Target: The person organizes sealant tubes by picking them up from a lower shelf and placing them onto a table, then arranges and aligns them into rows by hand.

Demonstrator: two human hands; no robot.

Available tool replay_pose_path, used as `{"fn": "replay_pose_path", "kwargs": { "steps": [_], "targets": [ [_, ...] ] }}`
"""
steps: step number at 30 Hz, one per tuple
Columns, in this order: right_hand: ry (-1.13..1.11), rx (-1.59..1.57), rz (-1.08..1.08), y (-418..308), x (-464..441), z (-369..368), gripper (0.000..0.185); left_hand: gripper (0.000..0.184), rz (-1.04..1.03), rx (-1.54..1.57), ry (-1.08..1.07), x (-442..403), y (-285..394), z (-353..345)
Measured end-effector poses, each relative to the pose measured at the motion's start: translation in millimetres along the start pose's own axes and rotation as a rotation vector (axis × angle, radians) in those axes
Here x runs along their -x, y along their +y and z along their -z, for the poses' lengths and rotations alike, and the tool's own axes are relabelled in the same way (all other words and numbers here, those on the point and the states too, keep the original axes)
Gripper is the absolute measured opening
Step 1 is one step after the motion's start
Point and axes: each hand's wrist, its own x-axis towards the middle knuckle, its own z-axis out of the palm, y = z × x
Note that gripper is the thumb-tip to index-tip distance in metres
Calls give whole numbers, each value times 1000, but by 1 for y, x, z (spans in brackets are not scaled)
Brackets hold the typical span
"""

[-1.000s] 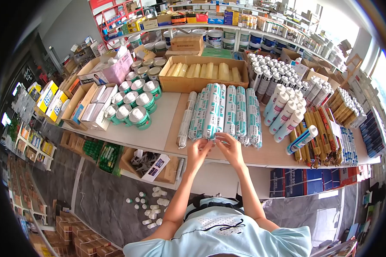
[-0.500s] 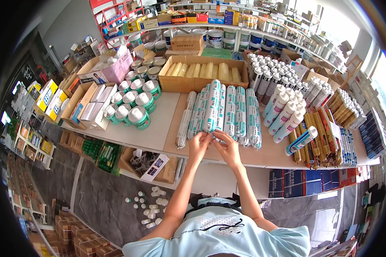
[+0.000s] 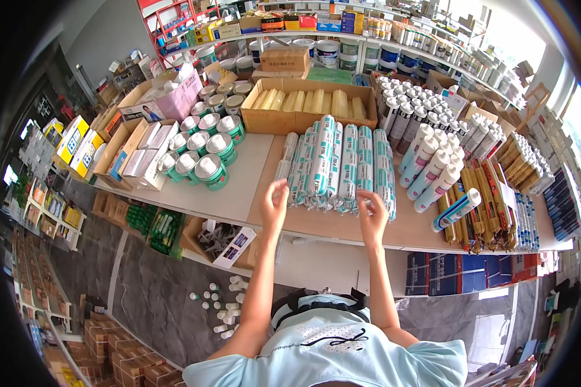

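A stack of white and teal sealant sausage packs [image 3: 348, 161] lies at the middle of the table, their crimped ends toward me. One sealant sausage pack [image 3: 321, 158] rests on top of the others. At the front left of the stack, my left hand [image 3: 274, 203] is raised with its fingers apart and nothing in it; it overlaps the near end of the leftmost pack in view, and I cannot tell whether it touches. By the front right ends is my right hand [image 3: 372, 216], fingers loosely bent and apart, holding nothing.
Green-and-white cans [image 3: 208, 171] and an open carton [image 3: 255, 120] of yellowish sticks flank the stack at left and behind. To the right stand sealant cartridges [image 3: 426, 155], with one tilted cartridge [image 3: 457, 209] nearer the table edge. Below is a box [image 3: 234, 248].
Both hands have come away from the near end of the top sausage pack, where they were together. The left hand moved left and the right hand moved right. The camera view shifted slightly.
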Motion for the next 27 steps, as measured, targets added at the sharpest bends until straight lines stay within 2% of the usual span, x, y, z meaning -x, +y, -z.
{"fn": "replay_pose_path", "kwargs": {
  "steps": [2,3,4,5,8,10,12,14,16,17,18,20,21,22,24,25,27],
  "targets": [
    [95,26,-11,7,-6,12,16,29,-23,57,-64,-19,-12,-1],
    [141,113,62,8,-9,18,16,29,-20,54,-58,-29,-16,-3],
    [187,200,136,8,-12,24,17,33,-25,32,-169,-38,-19,-7],
    [219,200,114,7,-14,27,16,36,-31,10,-280,-44,-21,-11],
    [276,411,162,18,-17,41,24,39,10,88,-376,-50,-20,-29],
    [267,400,122,33,-18,49,28,40,-10,91,-380,-51,-20,-37],
    [264,388,80,45,-17,53,32,39,60,136,-371,-49,-18,-42],
    [244,344,21,54,-13,55,34,40,20,142,-339,-54,-22,-47],
    [246,337,-1,55,-13,54,34,43,-139,-145,-300,-65,-9,-49],
    [241,313,-16,55,-12,53,34,53,-168,-270,-297,-68,2,-50],
    [234,290,-33,55,-11,52,34,53,-166,-272,-303,-73,3,-56],
    [237,238,-37,65,-11,50,34,64,-185,-509,-326,-89,3,-69],
    [230,227,-68,66,-12,48,34,75,-162,-552,-399,-98,10,-73],
    [224,216,-99,65,-12,46,33,75,-165,-551,-400,-101,24,-76],
    [226,232,-106,66,-13,46,33,81,16,-708,-499,-105,45,-87],
    [219,240,-114,68,-13,45,33,86,-86,-799,-447,-108,38,-94],
    [208,250,-121,68,-12,45,34,87,-109,-805,-450,-114,39,-100]
  ]
}}
